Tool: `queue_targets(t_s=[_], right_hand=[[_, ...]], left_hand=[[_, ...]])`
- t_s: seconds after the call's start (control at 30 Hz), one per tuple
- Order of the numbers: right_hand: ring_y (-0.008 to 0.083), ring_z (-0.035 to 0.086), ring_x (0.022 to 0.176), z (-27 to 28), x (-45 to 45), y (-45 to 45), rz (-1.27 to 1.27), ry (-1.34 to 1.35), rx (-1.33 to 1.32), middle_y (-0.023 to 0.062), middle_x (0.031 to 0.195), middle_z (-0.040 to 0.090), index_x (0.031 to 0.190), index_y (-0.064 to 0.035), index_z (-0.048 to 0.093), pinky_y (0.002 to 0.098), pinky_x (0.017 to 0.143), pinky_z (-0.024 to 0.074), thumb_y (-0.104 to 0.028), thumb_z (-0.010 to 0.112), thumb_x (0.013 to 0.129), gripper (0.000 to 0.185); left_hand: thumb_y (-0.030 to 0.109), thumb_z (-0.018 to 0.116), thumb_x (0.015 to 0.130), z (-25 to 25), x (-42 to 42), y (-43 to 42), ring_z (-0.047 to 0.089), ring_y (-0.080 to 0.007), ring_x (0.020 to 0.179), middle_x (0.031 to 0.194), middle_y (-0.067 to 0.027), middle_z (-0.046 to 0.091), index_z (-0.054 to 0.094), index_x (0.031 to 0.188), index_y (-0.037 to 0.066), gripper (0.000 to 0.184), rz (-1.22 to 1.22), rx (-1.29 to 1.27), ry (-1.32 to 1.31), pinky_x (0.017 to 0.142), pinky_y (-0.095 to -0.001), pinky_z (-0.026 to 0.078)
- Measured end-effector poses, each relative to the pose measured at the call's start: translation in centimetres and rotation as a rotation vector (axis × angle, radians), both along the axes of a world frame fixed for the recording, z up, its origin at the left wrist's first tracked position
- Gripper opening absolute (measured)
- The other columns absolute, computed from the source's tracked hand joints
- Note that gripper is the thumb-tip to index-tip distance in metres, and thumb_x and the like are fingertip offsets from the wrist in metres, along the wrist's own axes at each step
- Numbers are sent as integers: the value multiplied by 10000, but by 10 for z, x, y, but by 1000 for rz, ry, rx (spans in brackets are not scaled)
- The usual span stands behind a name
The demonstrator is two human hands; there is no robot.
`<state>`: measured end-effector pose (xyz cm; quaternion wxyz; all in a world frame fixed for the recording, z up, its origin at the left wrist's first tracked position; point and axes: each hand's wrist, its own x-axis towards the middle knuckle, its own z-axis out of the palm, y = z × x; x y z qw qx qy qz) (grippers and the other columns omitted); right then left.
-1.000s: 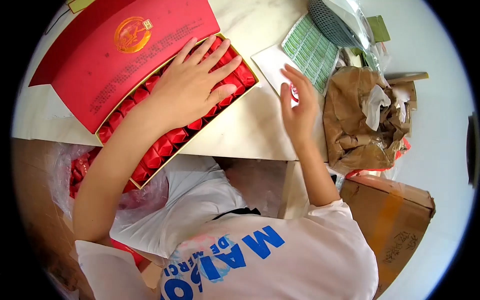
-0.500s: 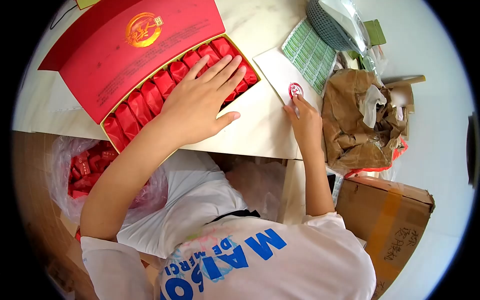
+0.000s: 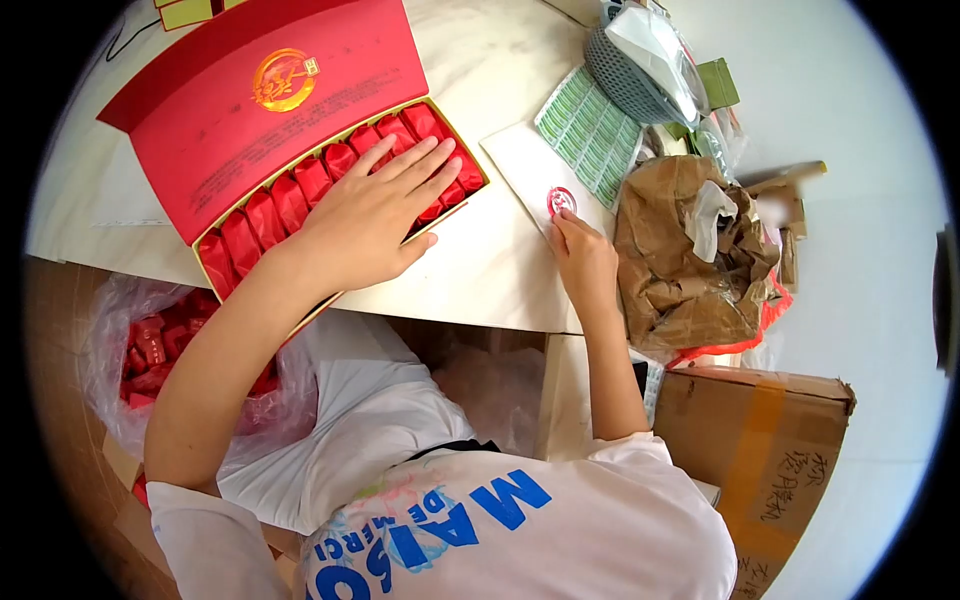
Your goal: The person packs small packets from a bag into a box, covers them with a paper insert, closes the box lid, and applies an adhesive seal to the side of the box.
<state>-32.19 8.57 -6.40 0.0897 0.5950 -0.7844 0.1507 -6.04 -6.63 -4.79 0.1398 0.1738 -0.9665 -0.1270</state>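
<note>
An open red box (image 3: 222, 282) with a gold edge holds several red wrapped packets (image 3: 265, 218); its lid (image 3: 230, 110) with a gold emblem leans back. My left hand (image 3: 375, 215) lies flat over the packets, fingers spread. To the right, my right hand (image 3: 585, 255) has its fingertips together at a round red-and-white sticker (image 3: 561, 202) on a white sheet (image 3: 520, 165). Whether the sticker is held or only touched is hard to tell. Green printed label sheets (image 3: 590, 130) lie just beyond the white sheet.
A crumpled brown paper bag (image 3: 690, 290) is at the right, with a grey basket (image 3: 625, 80) behind it. A cardboard box (image 3: 750, 440) stands below. At the lower left, a plastic bag (image 3: 105, 375) contains more red packets.
My right hand has come down onto the sticker and its fingers have closed. The red box has tilted back towards the table, and my left hand remains spread over the packets.
</note>
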Motion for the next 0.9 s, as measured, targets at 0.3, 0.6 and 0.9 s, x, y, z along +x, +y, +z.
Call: queue_targets(t_s=[0.3, 0.6, 0.9], right_hand=[[263, 643, 662, 36, -1, -4, -171, -143, -376, 131, 782, 664, 828, -29, 657, 339, 625, 497, -133, 645, 869, 112], [258, 644, 625, 71, 41, -38, 211, -53, -635, 141, 762, 655, 893, -6, 621, 306, 573, 500, 17, 615, 831, 67], [327, 575, 1096, 46, 132, -92, 930, 212, -289, 154, 1130, 622, 1031, -10, 660, 446, 963, 437, -30, 590, 707, 332]], left_hand=[[366, 509, 931, 6, 14, -5, 232, -288, 1405, 1508, -139, 280, 345, 1444, 126, 590, 33, 111, 10, 1167, -451, 107], [277, 415, 1007, 35, 60, -10, 561, -181, 1128, 1157, -112, 630, 539, 1254, 25, 373, 272, 894, 594, 984, -315, 409], [600, 261, 964, 39, 134, 16, 656, -186, 872, 1086, -145, 649, 462, 1322, 0, 727, 666, 1165, 744, 724, -274, 528]])
